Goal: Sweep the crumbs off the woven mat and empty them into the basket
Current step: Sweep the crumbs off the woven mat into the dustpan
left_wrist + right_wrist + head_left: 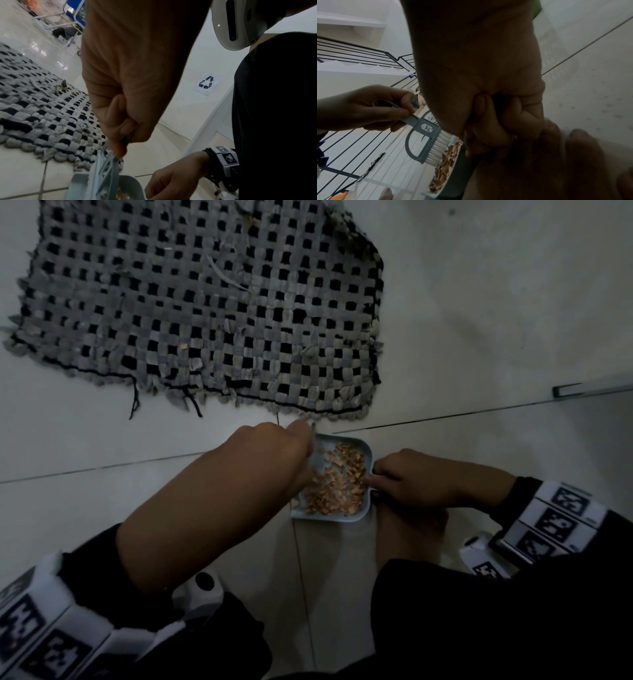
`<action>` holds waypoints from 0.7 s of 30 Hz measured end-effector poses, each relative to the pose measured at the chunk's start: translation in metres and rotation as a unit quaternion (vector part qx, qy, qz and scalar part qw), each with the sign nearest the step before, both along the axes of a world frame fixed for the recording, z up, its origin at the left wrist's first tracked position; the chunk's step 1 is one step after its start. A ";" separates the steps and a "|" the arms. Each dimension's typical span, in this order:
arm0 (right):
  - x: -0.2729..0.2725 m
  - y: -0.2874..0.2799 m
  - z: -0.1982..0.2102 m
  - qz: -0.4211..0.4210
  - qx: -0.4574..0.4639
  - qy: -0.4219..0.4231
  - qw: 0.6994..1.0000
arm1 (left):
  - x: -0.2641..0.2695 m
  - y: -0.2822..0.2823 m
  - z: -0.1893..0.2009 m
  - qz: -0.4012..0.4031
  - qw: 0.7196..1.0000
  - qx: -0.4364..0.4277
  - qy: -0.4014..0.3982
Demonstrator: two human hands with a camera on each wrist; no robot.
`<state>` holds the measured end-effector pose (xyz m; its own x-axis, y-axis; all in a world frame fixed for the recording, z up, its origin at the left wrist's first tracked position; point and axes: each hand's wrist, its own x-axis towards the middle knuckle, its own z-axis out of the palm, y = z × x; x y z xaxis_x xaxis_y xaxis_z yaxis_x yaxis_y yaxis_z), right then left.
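Observation:
The grey-and-black woven mat (205,302) lies on the white tiled floor, with a few stray crumbs (184,346) on it. Just in front of its near edge sits a light blue dustpan (364,451) heaped with orange-brown crumbs (337,484). My left hand (301,433) pinches the handle of a small blue brush (426,139), whose white bristles (438,147) stand at the pan's left side over the crumbs. My right hand (380,477) grips the dustpan's handle at the right, fingers (488,128) curled round it. The brush is mostly hidden under my left hand in the head view.
My bare foot (411,535) rests just below the right hand. A white surface bearing a recycling symbol (205,83) stands to the right. A blue chair (75,13) is far behind the mat. A black railing (359,56) shows at the left. A metal floor strip (568,389) runs at the right.

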<state>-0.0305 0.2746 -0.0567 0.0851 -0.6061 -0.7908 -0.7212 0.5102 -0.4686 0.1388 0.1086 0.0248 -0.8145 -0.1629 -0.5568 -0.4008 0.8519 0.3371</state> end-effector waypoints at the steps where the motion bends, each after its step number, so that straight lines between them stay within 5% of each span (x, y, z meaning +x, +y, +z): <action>1: 0.000 0.000 -0.001 -0.002 0.000 -0.001 1.000 | 0.002 -0.003 0.003 0.010 1.000 0.003 0.008; 8: -0.001 0.000 -0.001 -0.006 -0.005 -0.006 1.000 | 0.011 -0.020 0.012 0.048 0.997 -0.020 0.048; 15: 0.001 0.000 -0.003 -0.016 -0.012 -0.011 1.000 | 0.014 -0.002 -0.008 -0.032 0.998 -0.061 -0.016; 21: -0.005 0.004 0.001 -0.043 -0.025 -0.041 0.998 | 0.024 -0.048 0.019 0.156 0.982 0.079 0.069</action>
<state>-0.0358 0.2787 -0.0554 0.0948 -0.6523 -0.7520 -0.6339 0.5429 -0.5509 0.1625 0.0602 0.0440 -0.8078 -0.3369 -0.4837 -0.5757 0.6274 0.5244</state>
